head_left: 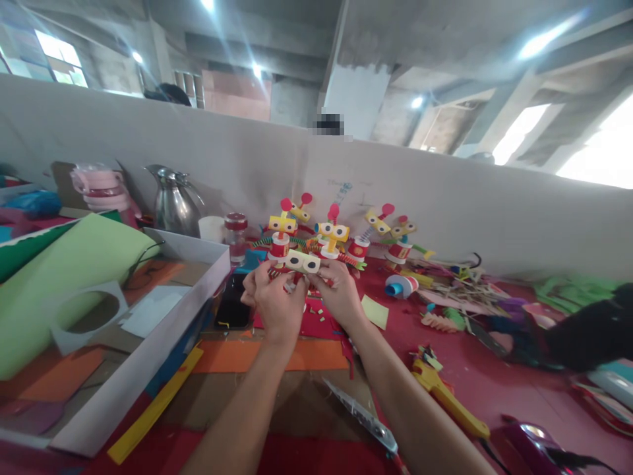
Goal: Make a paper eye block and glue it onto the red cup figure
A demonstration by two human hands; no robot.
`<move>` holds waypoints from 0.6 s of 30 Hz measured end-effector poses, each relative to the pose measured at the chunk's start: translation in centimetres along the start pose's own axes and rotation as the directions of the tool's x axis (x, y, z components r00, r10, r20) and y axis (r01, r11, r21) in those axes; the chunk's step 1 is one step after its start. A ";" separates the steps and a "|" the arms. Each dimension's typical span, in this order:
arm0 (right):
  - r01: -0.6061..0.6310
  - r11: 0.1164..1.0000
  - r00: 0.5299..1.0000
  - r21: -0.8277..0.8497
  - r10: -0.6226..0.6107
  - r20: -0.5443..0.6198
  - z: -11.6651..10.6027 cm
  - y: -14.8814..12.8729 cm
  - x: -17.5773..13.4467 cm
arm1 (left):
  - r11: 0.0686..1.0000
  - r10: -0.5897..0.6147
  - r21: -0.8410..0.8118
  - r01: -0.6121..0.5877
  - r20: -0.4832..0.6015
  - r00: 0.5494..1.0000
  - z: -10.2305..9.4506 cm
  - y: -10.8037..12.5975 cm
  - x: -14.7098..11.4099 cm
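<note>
A pale yellow paper toy head (303, 262) with two black-and-white eyes is held up in front of me over the table. My left hand (279, 300) grips its left side, fingers closed. On the other side, my right hand (341, 293) pinches near its right end. What lies under the fingers is partly hidden. Just behind stand several paper robot figures, among them one with a yellow eyed head (333, 231) and a red knob on top. Small paper scraps lie on red sheet below my hands, beside an orange strip (316, 355).
To the left is a white box (148, 366) with paper sheets. A steel jug (175, 201) and a glass jar (236, 237) stand behind it. A knife-like blade (359, 412), a yellow glue gun (448, 396) and piled craft scraps (459, 287) lie to the right. A white partition (237, 152) runs behind.
</note>
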State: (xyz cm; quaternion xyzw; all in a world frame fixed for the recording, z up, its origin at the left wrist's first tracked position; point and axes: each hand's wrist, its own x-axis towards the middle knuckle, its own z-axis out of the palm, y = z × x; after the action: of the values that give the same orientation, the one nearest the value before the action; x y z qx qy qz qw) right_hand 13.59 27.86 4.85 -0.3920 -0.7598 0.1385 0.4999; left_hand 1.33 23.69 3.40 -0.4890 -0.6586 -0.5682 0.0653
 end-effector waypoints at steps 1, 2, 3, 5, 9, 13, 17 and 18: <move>-0.011 1.000 1.000 -0.026 0.011 -0.012 0.1 -0.1 -0.1 | 1.000 -0.002 -0.001 0.002 -0.001 1.000 0.0 0.0 0.0; -0.022 0.998 1.000 -0.051 0.021 -0.021 0.1 -0.2 -0.3 | 1.000 -0.005 -0.003 0.005 0.000 1.000 0.0 0.1 -0.1; -0.031 0.997 0.999 -0.074 0.029 -0.028 0.2 -0.3 -0.3 | 1.000 -0.009 -0.004 0.009 0.001 1.000 0.0 0.1 -0.1; -0.041 0.994 0.999 -0.101 0.038 -0.033 0.3 -0.5 -0.4 | 1.000 -0.016 -0.007 0.016 0.005 1.000 0.0 0.2 0.0; -0.041 0.994 0.999 -0.098 0.039 -0.019 0.4 -0.4 -0.3 | 1.000 -0.019 -0.014 0.019 0.016 1.000 -0.1 0.2 0.1; -0.032 0.997 0.999 -0.074 0.031 -0.009 0.4 -0.1 -0.1 | 0.999 -0.022 -0.024 0.023 0.033 0.999 0.0 0.1 0.1; -0.022 0.998 1.000 -0.061 0.020 -0.024 0.1 -0.3 0.1 | 0.999 -0.028 -0.035 0.031 0.080 0.996 -0.9 0.5 0.1; -0.020 0.998 0.999 -0.059 0.019 -0.030 0.0 -0.4 0.2 | 0.998 -0.038 -0.039 0.042 0.089 0.995 -1.4 0.7 0.1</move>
State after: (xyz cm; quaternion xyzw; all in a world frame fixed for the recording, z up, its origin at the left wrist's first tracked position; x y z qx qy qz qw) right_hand 13.36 27.71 5.19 -0.4160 -0.7522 0.1150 0.4979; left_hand 1.12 22.52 4.38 -0.5015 -0.6588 -0.5606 0.0149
